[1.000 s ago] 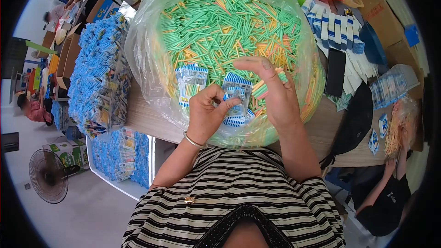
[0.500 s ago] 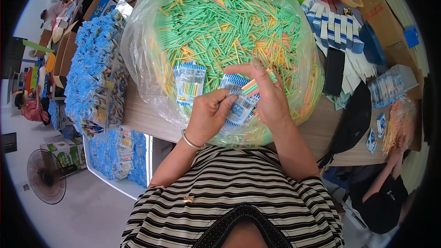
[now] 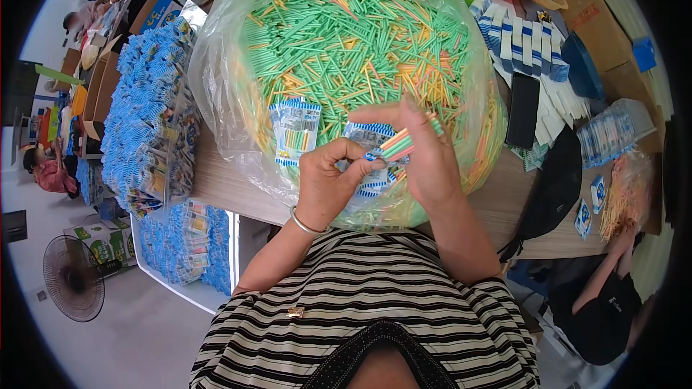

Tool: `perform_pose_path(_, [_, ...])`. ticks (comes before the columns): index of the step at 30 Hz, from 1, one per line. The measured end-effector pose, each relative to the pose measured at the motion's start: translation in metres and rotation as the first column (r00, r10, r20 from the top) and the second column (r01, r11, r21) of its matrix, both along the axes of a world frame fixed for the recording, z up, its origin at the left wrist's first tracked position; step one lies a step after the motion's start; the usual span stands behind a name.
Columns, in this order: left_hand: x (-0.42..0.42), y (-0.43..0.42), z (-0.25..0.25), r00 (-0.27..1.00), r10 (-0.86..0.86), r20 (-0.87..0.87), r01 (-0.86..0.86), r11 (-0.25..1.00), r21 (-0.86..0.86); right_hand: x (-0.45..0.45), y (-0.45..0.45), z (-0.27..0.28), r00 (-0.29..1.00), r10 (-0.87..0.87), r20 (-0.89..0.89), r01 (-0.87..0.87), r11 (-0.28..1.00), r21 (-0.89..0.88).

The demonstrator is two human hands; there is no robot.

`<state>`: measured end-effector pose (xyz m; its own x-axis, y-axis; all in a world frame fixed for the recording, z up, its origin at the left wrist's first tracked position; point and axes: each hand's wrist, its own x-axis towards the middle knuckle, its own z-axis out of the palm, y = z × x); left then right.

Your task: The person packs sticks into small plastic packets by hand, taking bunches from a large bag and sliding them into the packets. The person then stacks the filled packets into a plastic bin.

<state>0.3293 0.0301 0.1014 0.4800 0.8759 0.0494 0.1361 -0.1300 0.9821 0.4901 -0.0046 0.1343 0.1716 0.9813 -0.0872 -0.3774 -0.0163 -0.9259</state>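
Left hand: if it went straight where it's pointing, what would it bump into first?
Past the blue-and-white packet it pinches, the left hand would probably meet the bundle of green, yellow and pink sticks in the right hand. They look close, but depth is unclear.

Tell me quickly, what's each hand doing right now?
Left hand: closed, pinching a small blue-and-white plastic packet.
Right hand: partly closed, holding a bundle of thin green, yellow and pink sticks.
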Motion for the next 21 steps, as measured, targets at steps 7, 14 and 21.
perform_pose_path(7, [-0.002,0.001,-0.007,0.985,-0.074,0.154,0.072,0.997,0.018,0.007,0.007,-0.027,0.891,0.022,-0.454,-0.060,0.996,-0.070])
perform_pose_path(14, [0.000,-0.001,-0.007,0.993,-0.027,0.112,0.027,1.000,0.006,-0.003,-0.005,-0.009,0.919,-0.057,0.390,0.002,0.990,0.141])
perform_pose_path(21, [0.007,-0.008,0.003,0.997,0.064,0.034,-0.066,0.996,0.058,0.000,-0.003,0.003,0.920,0.020,0.390,-0.048,0.997,0.062])
